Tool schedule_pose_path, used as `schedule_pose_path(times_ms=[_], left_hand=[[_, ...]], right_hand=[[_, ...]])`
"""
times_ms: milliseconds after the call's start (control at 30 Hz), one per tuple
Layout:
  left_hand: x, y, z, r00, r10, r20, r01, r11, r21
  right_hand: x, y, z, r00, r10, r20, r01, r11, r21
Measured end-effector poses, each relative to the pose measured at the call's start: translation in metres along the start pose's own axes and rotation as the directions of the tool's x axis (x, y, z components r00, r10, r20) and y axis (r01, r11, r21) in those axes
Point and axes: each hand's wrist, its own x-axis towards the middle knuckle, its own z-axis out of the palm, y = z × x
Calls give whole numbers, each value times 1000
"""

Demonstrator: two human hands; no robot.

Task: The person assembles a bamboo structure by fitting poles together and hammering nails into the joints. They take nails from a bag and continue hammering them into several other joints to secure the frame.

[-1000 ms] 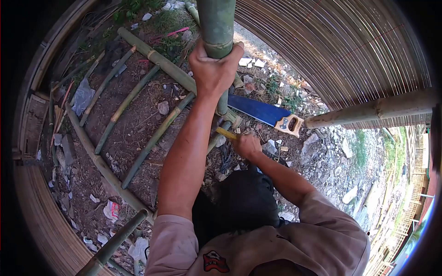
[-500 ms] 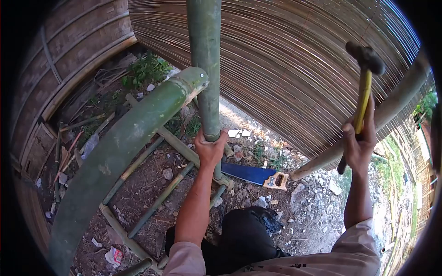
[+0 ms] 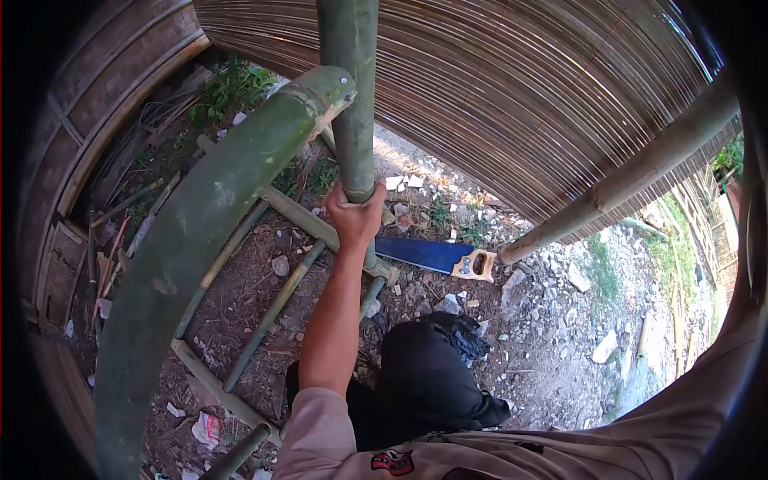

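My left hand is wrapped around the upright green bamboo pole, closed on it below a joint. A thick green bamboo pole slants up from the lower left, and its cut end lies against the upright one. A shiny nail head shows near that end. My right hand is out of the picture; only the right sleeve rises along the right edge. The hammer seen earlier is out of view too.
A handsaw with a blue blade and wooden handle lies on the stony ground. A bamboo ladder-like frame lies below. A slatted bamboo wall and a leaning pole stand ahead. A black plastic bag lies near my knee.
My right hand has swung up and out of view at the right with the hammer. My left hand keeps its grip on the upright pole. The view has shifted slightly.
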Motion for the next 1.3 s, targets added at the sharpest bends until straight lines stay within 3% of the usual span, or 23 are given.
schedule_pose_path(times_ms=[133, 200, 300, 333, 433, 500, 667, 767, 800, 833, 867, 900, 967, 1033, 1067, 1100, 1133, 1167, 1200, 1233, 1300], left_hand=[[-5, 6, -6, 992, -108, 70, 111, 993, -33], [-3, 7, -6, 997, 73, 30, -73, 997, -15], [-5, 10, -1, 998, -56, 0, 55, 995, -82], [-5, 6, -1, 1000, 5, -10, -6, 997, -78], [-4, 5, -2, 999, -34, 14, 35, 994, -100], [-2, -1, -7, 999, 52, 10, -51, 998, -31], [-4, 3, -3, 1000, 10, 11, -9, 999, -52], [-5, 7, -8, 998, -50, 24, 50, 999, -10], [-7, 18, -12, 994, -72, 87, 68, 997, 42], [-8, 29, -15, 986, -96, 133, 83, 992, 99], [-12, 29, -23, 980, -65, 186, 39, 989, 141], [-19, 27, -35, 973, -48, 224, 5, 982, 189], [-58, 52, -65, 989, 137, 63, -149, 833, 533], [-104, 107, -118, 985, 169, 29, -164, 880, 445], [-136, 143, -151, 994, 107, -18, -84, 866, 492], [-171, 165, -183, 939, 332, -91, -210, 760, 615], [-209, 192, -209, 863, 445, -241, -90, 603, 792], [-235, 216, -234, 704, 614, -357, 35, 473, 881], [-261, 233, -273, 559, 733, -388, 119, 392, 912], [-280, 262, -304, 470, 838, -276, 293, 147, 945], [-279, 301, -341, 309, 876, -370, 455, 205, 866]], right_hand=[[-3, -7, 17, 999, 40, 11, -41, 989, 144], [-9, -8, 13, 998, 54, -12, -51, 983, 178], [-8, -8, 15, 997, 78, -29, -69, 971, 230], [-8, -9, 18, 996, 83, -31, -73, 966, 248], [-13, -10, 19, 994, 104, -39, -88, 951, 297], [-15, -8, 18, 989, 134, -56, -107, 933, 343], [-38, -15, 23, 972, 225, -64, -159, 839, 520], [-85, -26, 49, 932, 359, 38, -263, 603, 753], [-108, -40, 61, 909, 403, 106, -306, 472, 827], [-131, -55, 72, 837, 480, 263, -410, 233, 882], [-148, -81, 80, 874, 436, 213, -303, 147, 942], [-169, -102, 85, 863, 399, 311, -348, 24, 937], [-215, -141, 92, 811, 313, 495, -449, -210, 868], [-253, -172, 113, 783, 185, 594, -536, -284, 795], [-268, -183, 121, 788, 110, 606, -562, -273, 780], [-279, -193, 127, 777, 50, 628, -596, -263, 758], [-284, -203, 129, 743, -14, 669, -645, -286, 709], [-291, -211, 139, 786, -49, 616, -610, -221, 761], [-303, -219, 154, 827, -88, 555, -551, -316, 772], [-306, -226, 164, 867, -120, 484, -487, -406, 773], [-288, -236, 155, 882, -194, 430, -464, -525, 714]])
